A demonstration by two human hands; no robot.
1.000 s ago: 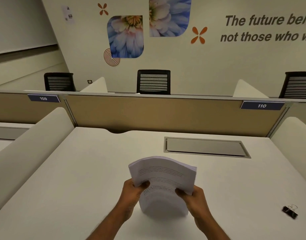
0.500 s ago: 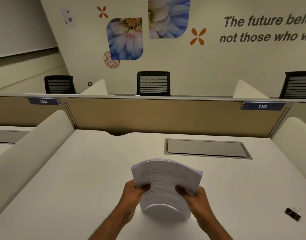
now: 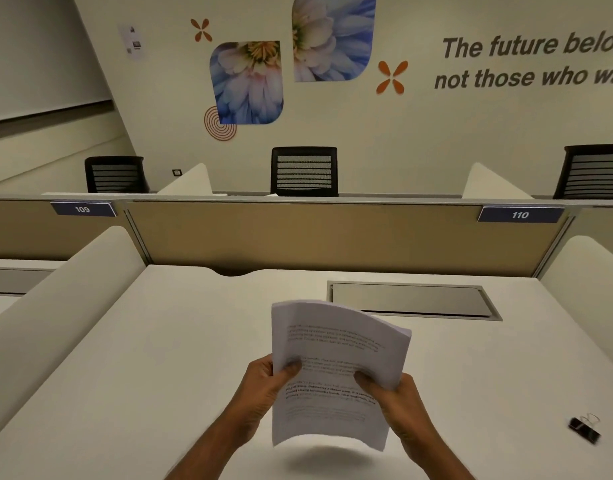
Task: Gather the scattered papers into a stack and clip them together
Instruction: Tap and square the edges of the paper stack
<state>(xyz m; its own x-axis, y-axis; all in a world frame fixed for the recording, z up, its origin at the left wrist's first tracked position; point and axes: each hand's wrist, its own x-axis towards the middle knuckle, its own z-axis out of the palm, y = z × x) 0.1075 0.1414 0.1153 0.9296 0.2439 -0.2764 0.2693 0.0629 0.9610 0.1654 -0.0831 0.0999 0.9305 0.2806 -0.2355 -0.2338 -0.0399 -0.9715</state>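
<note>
The paper stack [image 3: 336, 358] was held over the surface [image 3: 159, 341], gripped at its sides by the left hand [image 3: 260, 386] and right hand [image 3: 398, 400], long axis running 12 to 6. The binder clip [image 3: 583, 429] lay at 3 o'clock, well apart, nearer the right hand.

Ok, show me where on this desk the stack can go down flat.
Widest bare patch: desk left of the left hand, out to the side divider. Also bare: between right hand and binder clip, and from paper stack to metal hatch. Tightest near the clip.
</note>
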